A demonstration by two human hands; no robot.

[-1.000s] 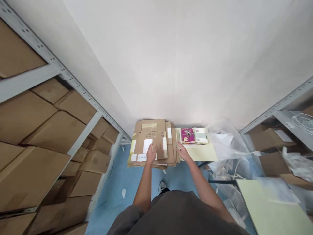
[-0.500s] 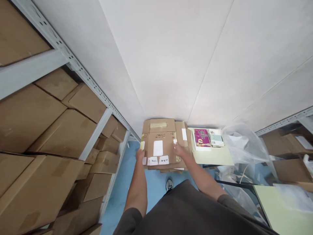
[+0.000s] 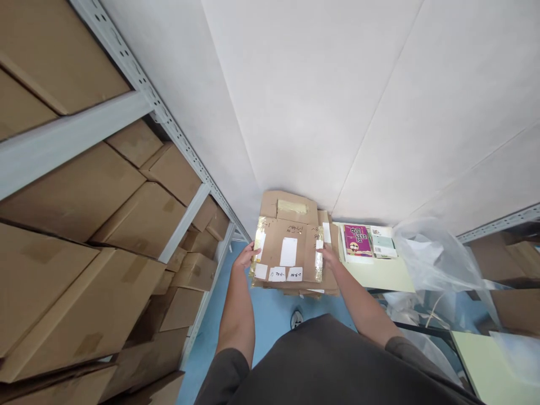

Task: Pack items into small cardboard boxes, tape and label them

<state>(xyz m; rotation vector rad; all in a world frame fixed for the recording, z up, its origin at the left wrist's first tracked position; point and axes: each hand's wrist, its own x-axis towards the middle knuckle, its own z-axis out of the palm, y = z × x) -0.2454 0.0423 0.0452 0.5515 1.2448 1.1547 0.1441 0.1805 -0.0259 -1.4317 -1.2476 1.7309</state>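
A flattened cardboard box (image 3: 275, 243) with white labels, handwriting and yellowish tape is held over a stack of flattened cardboard (image 3: 334, 247). My left hand (image 3: 246, 256) grips its left edge, and my right hand (image 3: 328, 256) grips its right edge near a white label. The fingertips of both hands are partly hidden by the cardboard. Right of the stack, a purple book (image 3: 358, 241) and a pale book (image 3: 383, 242) lie on a light green table (image 3: 386, 274).
A metal shelf (image 3: 185, 228) full of cardboard boxes (image 3: 143, 216) runs along the left. Behind the stack rises a white wall (image 3: 304, 101). Clear plastic wrapping (image 3: 439, 253) hangs at the right, near more boxes (image 3: 517, 306). A shoe (image 3: 296, 319) shows on the blue floor (image 3: 270, 320).
Both hands have lifted the top cardboard piece slightly and tilted it, its taped edges now showing. My right hand has moved from its top surface to its right edge. The view has shifted.
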